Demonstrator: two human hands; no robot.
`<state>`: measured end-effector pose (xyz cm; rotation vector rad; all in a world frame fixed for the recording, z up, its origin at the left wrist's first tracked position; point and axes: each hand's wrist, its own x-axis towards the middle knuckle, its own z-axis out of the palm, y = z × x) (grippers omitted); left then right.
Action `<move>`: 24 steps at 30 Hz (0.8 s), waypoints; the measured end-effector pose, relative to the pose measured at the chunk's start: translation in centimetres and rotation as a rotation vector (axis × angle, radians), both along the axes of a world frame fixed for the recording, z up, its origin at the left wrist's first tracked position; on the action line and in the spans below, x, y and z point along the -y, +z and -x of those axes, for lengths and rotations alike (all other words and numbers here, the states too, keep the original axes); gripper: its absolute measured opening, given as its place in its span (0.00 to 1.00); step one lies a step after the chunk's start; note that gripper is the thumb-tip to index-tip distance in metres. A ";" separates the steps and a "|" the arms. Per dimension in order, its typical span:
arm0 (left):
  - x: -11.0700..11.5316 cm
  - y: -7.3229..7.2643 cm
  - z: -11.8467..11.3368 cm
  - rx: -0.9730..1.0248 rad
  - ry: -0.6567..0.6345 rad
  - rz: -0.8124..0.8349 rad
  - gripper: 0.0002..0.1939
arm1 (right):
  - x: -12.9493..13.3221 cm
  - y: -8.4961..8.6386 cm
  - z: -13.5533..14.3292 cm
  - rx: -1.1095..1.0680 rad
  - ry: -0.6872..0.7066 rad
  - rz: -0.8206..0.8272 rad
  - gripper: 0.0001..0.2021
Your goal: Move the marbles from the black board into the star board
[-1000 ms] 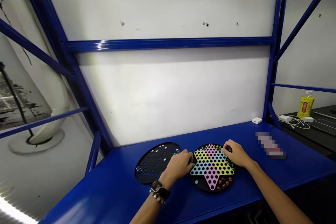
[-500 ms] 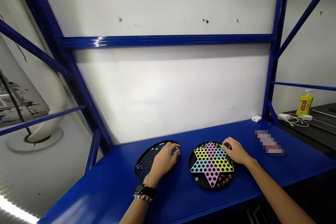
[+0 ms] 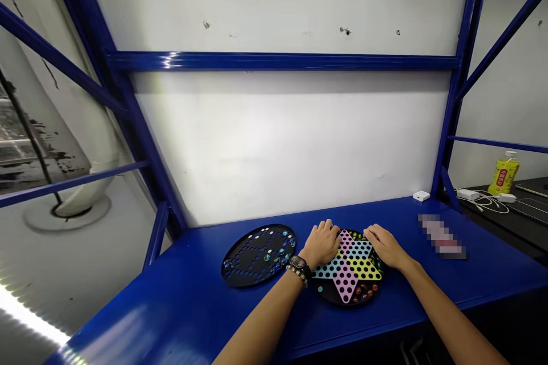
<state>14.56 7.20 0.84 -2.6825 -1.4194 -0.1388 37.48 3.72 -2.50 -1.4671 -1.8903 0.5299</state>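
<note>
A round black board with a pink, yellow and blue star of holes (image 3: 343, 267) lies on the blue table, with green and red marbles around the star. My left hand (image 3: 323, 244) is over its upper left part, fingers bent and close together; whatever they grip is hidden. At the board's upper right edge rests my right hand (image 3: 385, 245), its fingers curled at the rim, and I cannot make out anything in them. To the left lies a black tray with holes (image 3: 248, 259), holding several blue and white marbles.
The blue table (image 3: 180, 291) has a blue metal frame (image 3: 278, 61) behind it. A small white adapter (image 3: 421, 196) sits at the back right, near a pixelated flat object (image 3: 440, 236). Farther right are a yellow bottle (image 3: 504, 174) and white cables (image 3: 486, 201).
My left hand has moved right, from the black tray to the star board, uncovering the tray's marbles. My right hand stays near the board's upper right edge. The view has shifted slightly.
</note>
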 end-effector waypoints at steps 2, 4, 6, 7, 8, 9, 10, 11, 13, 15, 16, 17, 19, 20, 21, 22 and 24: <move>-0.2 0.0 0.0 -0.018 0.017 -0.012 0.20 | 0.1 0.1 0.1 0.016 -0.004 -0.004 0.22; -0.5 0.1 0.0 -0.028 0.024 -0.002 0.19 | 0.1 0.2 0.1 0.027 -0.007 -0.010 0.22; -0.9 0.0 0.1 -0.034 0.012 0.014 0.19 | 0.1 0.2 0.1 0.033 -0.010 -0.012 0.22; -1.2 0.0 0.1 -0.036 0.001 0.019 0.19 | 0.1 0.2 0.1 0.035 -0.008 -0.012 0.22; -1.4 -0.1 0.2 -0.037 -0.010 0.025 0.19 | 0.1 0.2 0.0 0.036 -0.004 -0.012 0.22; -1.5 -0.2 0.2 -0.037 -0.021 0.029 0.19 | 0.0 0.1 0.0 0.035 -0.001 -0.014 0.22; -1.7 -0.2 0.2 -0.036 -0.031 0.033 0.20 | 0.0 0.0 0.0 0.033 0.000 -0.017 0.22; -1.8 -0.3 0.2 -0.033 -0.039 0.035 0.21 | -0.1 0.0 0.0 0.031 0.001 -0.020 0.23; -1.8 -0.4 0.2 -0.021 -0.050 0.034 0.22 | -0.1 -0.1 0.0 0.027 -0.001 -0.023 0.23; -1.9 -0.5 0.2 0.000 -0.056 0.031 0.22 | -0.1 -0.1 0.0 0.027 -0.003 -0.021 0.23; -1.9 -0.5 0.3 0.013 -0.056 0.028 0.22 | 0.0 -0.1 0.0 0.029 -0.002 -0.020 0.23; -2.0 -0.6 0.3 0.028 -0.055 0.025 0.22 | 0.0 0.0 0.0 0.031 -0.003 -0.021 0.23; -2.3 -0.7 0.4 0.057 -0.044 0.019 0.22 | 0.1 0.1 0.1 0.039 -0.004 -0.020 0.23; -2.4 -0.8 0.5 0.070 -0.035 0.016 0.23 | 0.1 0.2 0.1 0.041 -0.003 -0.018 0.23; -2.6 -0.9 0.6 0.081 -0.025 0.015 0.23 | 0.1 0.2 0.1 0.043 -0.003 -0.015 0.23; -2.8 -1.0 0.6 0.090 -0.015 0.015 0.23 | 0.1 0.2 0.1 0.043 -0.002 -0.012 0.23; -3.0 -1.1 0.7 0.107 0.001 0.015 0.24 | 0.0 0.2 0.1 0.042 -0.002 -0.008 0.23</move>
